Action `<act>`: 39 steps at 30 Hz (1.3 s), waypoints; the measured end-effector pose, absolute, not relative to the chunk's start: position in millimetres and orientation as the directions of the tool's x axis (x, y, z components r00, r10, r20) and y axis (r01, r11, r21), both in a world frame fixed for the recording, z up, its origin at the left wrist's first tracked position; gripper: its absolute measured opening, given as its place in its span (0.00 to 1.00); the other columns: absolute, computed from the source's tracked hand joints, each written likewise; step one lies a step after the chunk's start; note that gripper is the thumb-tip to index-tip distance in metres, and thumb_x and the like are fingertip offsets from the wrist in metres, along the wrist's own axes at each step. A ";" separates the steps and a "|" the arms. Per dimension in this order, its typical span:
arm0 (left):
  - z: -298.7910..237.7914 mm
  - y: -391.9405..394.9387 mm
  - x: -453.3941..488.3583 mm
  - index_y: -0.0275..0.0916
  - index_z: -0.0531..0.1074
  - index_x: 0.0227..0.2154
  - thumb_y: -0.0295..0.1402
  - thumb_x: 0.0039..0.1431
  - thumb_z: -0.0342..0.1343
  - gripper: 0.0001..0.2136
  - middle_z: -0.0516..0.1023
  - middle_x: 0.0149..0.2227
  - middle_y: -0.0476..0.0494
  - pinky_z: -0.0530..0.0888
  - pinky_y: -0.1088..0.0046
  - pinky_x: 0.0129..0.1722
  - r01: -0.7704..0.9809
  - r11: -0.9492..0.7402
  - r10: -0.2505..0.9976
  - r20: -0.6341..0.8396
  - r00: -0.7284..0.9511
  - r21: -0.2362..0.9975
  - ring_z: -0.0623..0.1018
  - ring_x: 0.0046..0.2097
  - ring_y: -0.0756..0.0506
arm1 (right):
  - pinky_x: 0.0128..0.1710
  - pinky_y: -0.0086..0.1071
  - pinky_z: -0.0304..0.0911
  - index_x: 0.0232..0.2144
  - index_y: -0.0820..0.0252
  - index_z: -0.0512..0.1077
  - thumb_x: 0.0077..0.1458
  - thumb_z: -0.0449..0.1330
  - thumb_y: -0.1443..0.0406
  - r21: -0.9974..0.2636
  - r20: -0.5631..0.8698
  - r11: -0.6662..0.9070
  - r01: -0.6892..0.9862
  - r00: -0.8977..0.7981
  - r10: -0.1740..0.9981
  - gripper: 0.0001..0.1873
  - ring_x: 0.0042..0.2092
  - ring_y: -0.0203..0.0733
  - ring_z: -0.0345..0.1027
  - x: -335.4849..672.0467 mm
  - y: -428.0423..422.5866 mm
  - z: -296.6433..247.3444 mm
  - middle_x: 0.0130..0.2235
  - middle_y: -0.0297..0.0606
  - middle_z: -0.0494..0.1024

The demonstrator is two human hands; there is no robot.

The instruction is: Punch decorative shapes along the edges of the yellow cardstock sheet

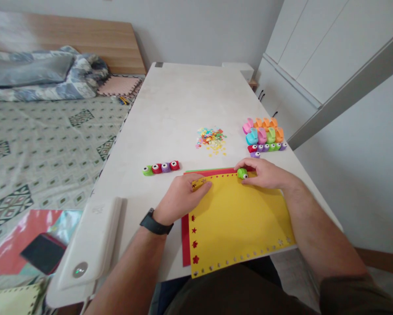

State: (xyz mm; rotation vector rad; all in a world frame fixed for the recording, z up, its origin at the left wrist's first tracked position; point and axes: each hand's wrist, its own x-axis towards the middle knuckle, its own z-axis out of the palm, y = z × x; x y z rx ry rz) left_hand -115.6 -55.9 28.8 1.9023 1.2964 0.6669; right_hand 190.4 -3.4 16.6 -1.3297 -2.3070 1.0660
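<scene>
A yellow sheet of paper (239, 214) lies in front of me, with small shapes punched along its left, top and bottom edges. My left hand (183, 197) is closed on its upper left corner, the thumb on top and the fingers partly hidden. At the top edge of the sheet, my right hand (267, 173) grips a small green craft punch (241, 173) between thumb and fingers. Red paper (185, 245) shows from beneath the yellow sheet, and a thin green edge appears behind it. Beyond the sheet is a pile of colourful paper cut-outs (212, 138).
Several small punches (161, 167) stand in a row left of the paper. More punches, orange, pink, blue, green and purple, cluster (264, 135) at the right. A white device (91, 245) occupies the table's near left. A bed (52, 144) adjoins on the left, with a dark phone (43, 252).
</scene>
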 end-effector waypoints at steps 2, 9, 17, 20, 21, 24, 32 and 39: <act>27.5 -55.8 -115.7 0.37 0.79 0.33 0.43 0.65 0.54 0.15 0.79 0.28 0.47 0.66 0.74 0.26 0.575 -0.219 0.933 -0.003 0.360 0.788 0.73 0.29 0.47 | 0.46 0.39 0.67 0.47 0.54 0.77 0.50 0.66 0.66 -0.701 -0.116 0.324 0.636 -0.549 0.828 0.19 0.44 0.48 0.74 188.9 -3.6 15.5 0.46 0.39 0.81; 26.3 -56.3 -113.8 0.37 0.78 0.30 0.42 0.65 0.54 0.15 0.78 0.27 0.47 0.66 0.74 0.27 0.593 -0.213 0.934 -0.017 0.357 0.777 0.73 0.29 0.48 | 0.45 0.39 0.68 0.48 0.53 0.77 0.51 0.66 0.65 -0.649 -0.113 0.365 0.668 -0.559 0.821 0.20 0.44 0.48 0.74 186.8 -4.1 14.2 0.46 0.39 0.81; 25.8 -56.8 -112.9 0.38 0.79 0.29 0.41 0.62 0.56 0.13 0.77 0.26 0.48 0.69 0.73 0.29 0.559 -0.222 0.943 0.030 0.332 0.799 0.74 0.29 0.47 | 0.49 0.40 0.68 0.52 0.52 0.76 0.55 0.66 0.63 -0.689 -0.096 0.341 0.640 -0.547 0.832 0.21 0.47 0.49 0.75 188.8 -7.8 15.0 0.50 0.39 0.81; 25.8 -56.9 -112.8 0.38 0.78 0.28 0.41 0.63 0.56 0.14 0.78 0.27 0.47 0.70 0.73 0.30 0.568 -0.227 0.941 0.028 0.337 0.791 0.74 0.29 0.47 | 0.47 0.40 0.68 0.51 0.53 0.77 0.54 0.66 0.62 -0.682 -0.123 0.310 0.663 -0.522 0.844 0.20 0.46 0.49 0.75 189.2 -8.2 14.4 0.48 0.40 0.81; 26.1 -57.0 -112.7 0.38 0.78 0.28 0.41 0.63 0.56 0.14 0.79 0.27 0.47 0.70 0.72 0.30 0.570 -0.227 0.941 0.027 0.338 0.789 0.75 0.30 0.47 | 0.46 0.40 0.68 0.49 0.54 0.77 0.54 0.67 0.62 -0.676 -0.131 0.305 0.671 -0.517 0.846 0.19 0.45 0.49 0.75 189.5 -8.0 14.2 0.47 0.40 0.82; 27.9 -57.6 -112.2 0.38 0.79 0.29 0.41 0.63 0.56 0.14 0.80 0.28 0.46 0.71 0.72 0.31 0.564 -0.228 0.942 0.033 0.333 0.794 0.75 0.31 0.46 | 0.44 0.40 0.68 0.47 0.54 0.77 0.54 0.67 0.62 -0.677 -0.145 0.300 0.672 -0.521 0.841 0.17 0.42 0.49 0.75 190.9 -7.3 13.8 0.44 0.39 0.82; 29.1 -57.7 -113.0 0.37 0.79 0.31 0.43 0.63 0.56 0.14 0.79 0.27 0.45 0.70 0.74 0.29 0.544 -0.231 0.937 0.034 0.347 0.807 0.76 0.32 0.45 | 0.44 0.37 0.67 0.46 0.54 0.76 0.55 0.66 0.62 -0.733 -0.157 0.267 0.625 -0.538 0.828 0.15 0.43 0.46 0.75 193.5 -8.4 14.3 0.44 0.37 0.81; 29.1 -57.7 -113.1 0.37 0.78 0.29 0.43 0.63 0.56 0.15 0.79 0.28 0.46 0.69 0.74 0.29 0.551 -0.226 0.936 0.023 0.352 0.803 0.75 0.31 0.46 | 0.43 0.36 0.66 0.46 0.57 0.76 0.55 0.66 0.62 -0.725 -0.152 0.276 0.631 -0.538 0.829 0.16 0.42 0.45 0.74 193.3 -7.6 15.7 0.43 0.37 0.81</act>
